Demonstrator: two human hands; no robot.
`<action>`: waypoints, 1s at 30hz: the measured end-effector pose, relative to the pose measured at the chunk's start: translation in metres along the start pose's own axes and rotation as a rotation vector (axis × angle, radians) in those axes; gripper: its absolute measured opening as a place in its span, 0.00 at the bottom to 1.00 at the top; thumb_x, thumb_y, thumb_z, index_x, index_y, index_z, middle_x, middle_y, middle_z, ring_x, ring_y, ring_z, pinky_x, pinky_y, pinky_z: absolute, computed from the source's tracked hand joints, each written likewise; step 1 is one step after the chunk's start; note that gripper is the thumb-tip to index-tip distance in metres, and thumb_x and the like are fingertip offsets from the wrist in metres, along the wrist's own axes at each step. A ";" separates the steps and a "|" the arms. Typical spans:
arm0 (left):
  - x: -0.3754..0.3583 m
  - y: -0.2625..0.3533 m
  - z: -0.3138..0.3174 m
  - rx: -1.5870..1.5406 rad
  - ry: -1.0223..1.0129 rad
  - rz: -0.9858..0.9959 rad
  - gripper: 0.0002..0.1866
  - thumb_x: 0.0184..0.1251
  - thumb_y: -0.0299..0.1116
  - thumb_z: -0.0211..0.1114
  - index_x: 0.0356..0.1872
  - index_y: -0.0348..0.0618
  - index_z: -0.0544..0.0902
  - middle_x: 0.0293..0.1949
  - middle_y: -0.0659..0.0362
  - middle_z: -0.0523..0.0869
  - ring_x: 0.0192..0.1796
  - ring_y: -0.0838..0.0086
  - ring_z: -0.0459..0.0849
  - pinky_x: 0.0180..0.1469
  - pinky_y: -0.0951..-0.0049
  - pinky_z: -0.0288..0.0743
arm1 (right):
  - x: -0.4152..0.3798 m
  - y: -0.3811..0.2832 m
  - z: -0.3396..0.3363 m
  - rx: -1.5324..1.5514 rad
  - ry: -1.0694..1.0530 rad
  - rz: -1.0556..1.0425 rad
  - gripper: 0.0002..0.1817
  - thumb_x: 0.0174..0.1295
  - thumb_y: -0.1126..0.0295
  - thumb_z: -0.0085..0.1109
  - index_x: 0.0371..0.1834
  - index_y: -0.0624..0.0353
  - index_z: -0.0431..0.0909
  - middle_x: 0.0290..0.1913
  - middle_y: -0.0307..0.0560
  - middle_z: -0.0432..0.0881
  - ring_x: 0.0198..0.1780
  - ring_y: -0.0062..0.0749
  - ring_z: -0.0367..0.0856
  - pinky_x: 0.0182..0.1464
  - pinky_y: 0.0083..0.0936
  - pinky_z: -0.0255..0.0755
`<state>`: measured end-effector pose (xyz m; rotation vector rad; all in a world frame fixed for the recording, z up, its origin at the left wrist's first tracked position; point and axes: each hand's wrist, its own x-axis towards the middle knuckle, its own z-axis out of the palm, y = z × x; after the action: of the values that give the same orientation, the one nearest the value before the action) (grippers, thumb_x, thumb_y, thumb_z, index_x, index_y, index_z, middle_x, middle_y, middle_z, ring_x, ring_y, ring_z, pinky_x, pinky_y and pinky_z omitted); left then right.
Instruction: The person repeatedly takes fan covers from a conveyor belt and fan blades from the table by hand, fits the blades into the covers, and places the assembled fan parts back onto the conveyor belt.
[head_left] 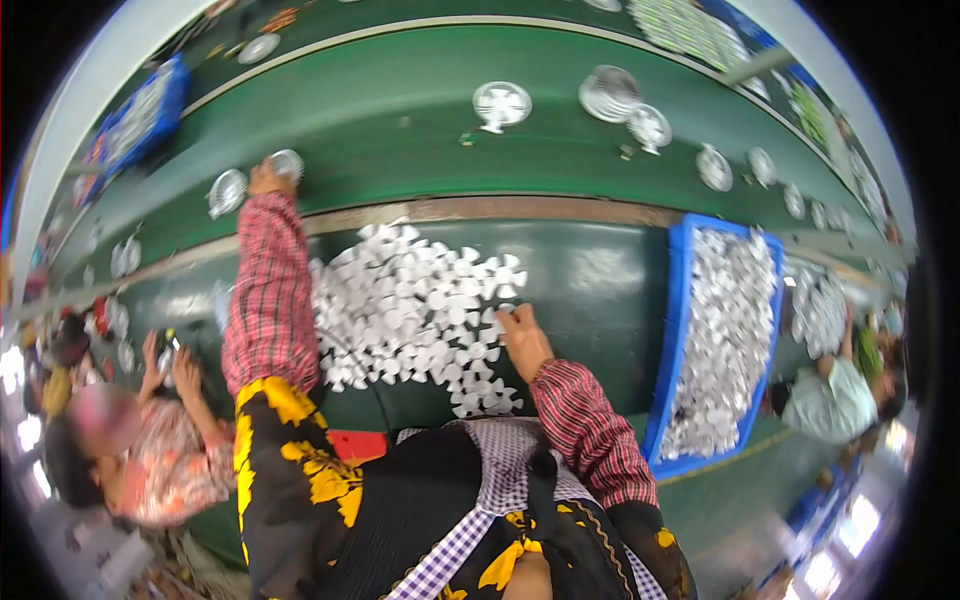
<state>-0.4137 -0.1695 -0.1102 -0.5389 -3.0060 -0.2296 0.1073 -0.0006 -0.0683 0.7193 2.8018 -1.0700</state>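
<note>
My left hand (268, 180) reaches out over the green belt, its fingers closed on the edge of a round white fan guard (288, 163). Another round fan guard (228, 190) lies just left of it. My right hand (526, 340) is down at the right side of a loose pile of small white fan blades (400, 305), fingers pinched on one fan blade (506, 309). The pile spreads over the dark green worktable (600, 290) between my arms. Fine detail under both sets of fingertips is hidden.
A blue crate (676, 330) full of white blades stands to my right. More round guards (502, 105) lie along the green belt (400, 130), beyond a wooden ledge (480, 209). Co-workers sit at left (160, 440) and right (835, 400).
</note>
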 end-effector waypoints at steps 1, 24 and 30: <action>0.001 0.005 -0.005 -0.038 -0.063 -0.033 0.32 0.50 0.44 0.65 0.60 0.54 0.68 0.56 0.48 0.71 0.57 0.54 0.72 0.59 0.57 0.66 | -0.004 0.002 0.000 0.036 0.008 0.024 0.20 0.48 0.80 0.57 0.47 0.55 0.73 0.43 0.55 0.64 0.43 0.50 0.73 0.43 0.38 0.73; -0.149 0.157 -0.051 -1.528 -0.535 -0.217 0.19 0.49 0.25 0.70 0.44 0.39 0.77 0.38 0.57 0.83 0.36 0.70 0.82 0.33 0.69 0.80 | -0.035 -0.029 -0.075 0.285 0.454 0.068 0.19 0.50 0.75 0.64 0.46 0.59 0.72 0.37 0.51 0.74 0.27 0.38 0.78 0.30 0.29 0.73; -0.298 0.207 -0.139 -1.783 -1.084 -0.320 0.20 0.59 0.16 0.53 0.54 0.27 0.66 0.50 0.44 0.76 0.50 0.54 0.79 0.51 0.51 0.78 | -0.043 -0.060 -0.112 0.196 0.531 -0.163 0.18 0.49 0.80 0.63 0.45 0.62 0.73 0.38 0.49 0.74 0.27 0.30 0.78 0.28 0.25 0.73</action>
<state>-0.0555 -0.1008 0.0233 -0.1025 -2.4453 -3.5661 0.1308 0.0151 0.0631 0.9255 3.2747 -1.3716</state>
